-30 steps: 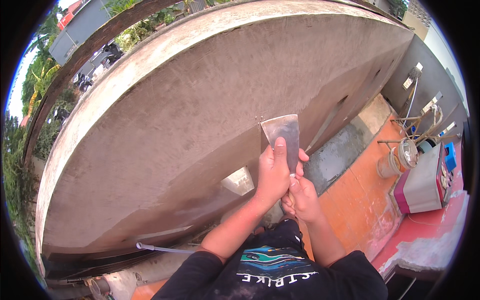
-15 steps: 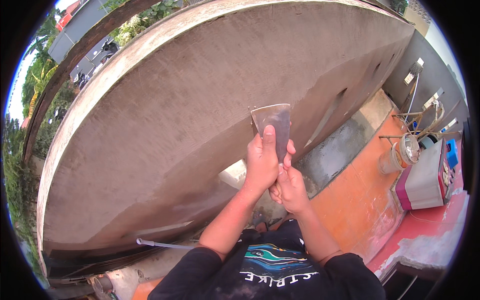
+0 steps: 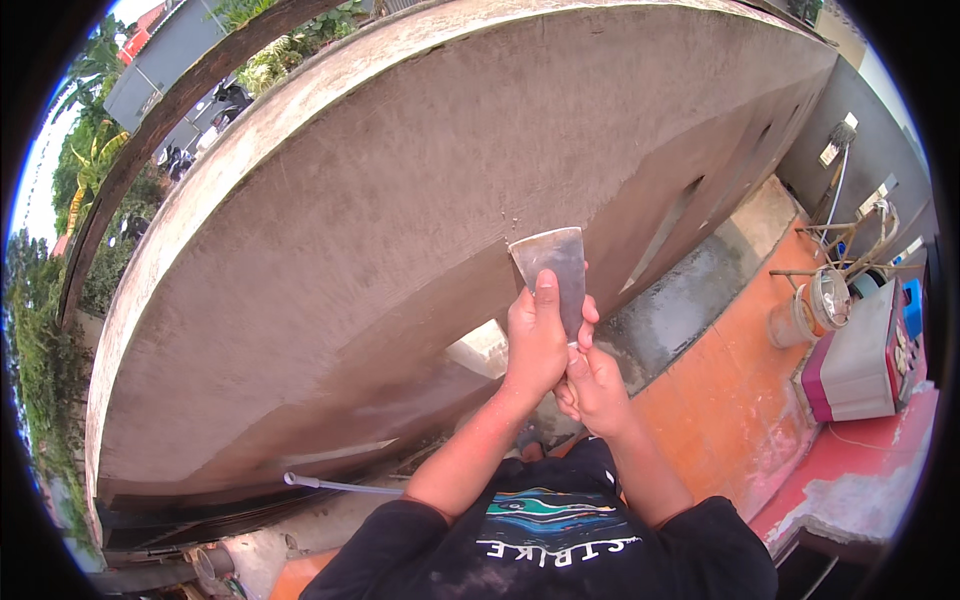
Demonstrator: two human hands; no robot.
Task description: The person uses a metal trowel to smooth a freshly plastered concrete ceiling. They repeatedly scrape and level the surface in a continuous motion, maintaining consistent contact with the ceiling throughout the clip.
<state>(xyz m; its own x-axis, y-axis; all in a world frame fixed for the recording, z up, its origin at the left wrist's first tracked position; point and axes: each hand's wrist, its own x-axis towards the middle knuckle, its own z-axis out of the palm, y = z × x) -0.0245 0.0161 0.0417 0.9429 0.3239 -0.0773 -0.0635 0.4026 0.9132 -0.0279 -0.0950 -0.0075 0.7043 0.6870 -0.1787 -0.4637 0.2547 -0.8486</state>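
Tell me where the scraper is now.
In the head view, the scraper is right of centre, held by the left hand and right hand, before the wall.

Looking down from head height, near bare left hand [image 3: 537, 342] and bare right hand [image 3: 598, 392], facing grey-brown plastered wall [image 3: 400, 200].

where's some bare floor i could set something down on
The orange floor has a bare patch between the grey strip and the bucket. It is crowded farther right, where sticks, bucket and grey-and-magenta box cluster, and at the scraper, held by the left hand and right hand.
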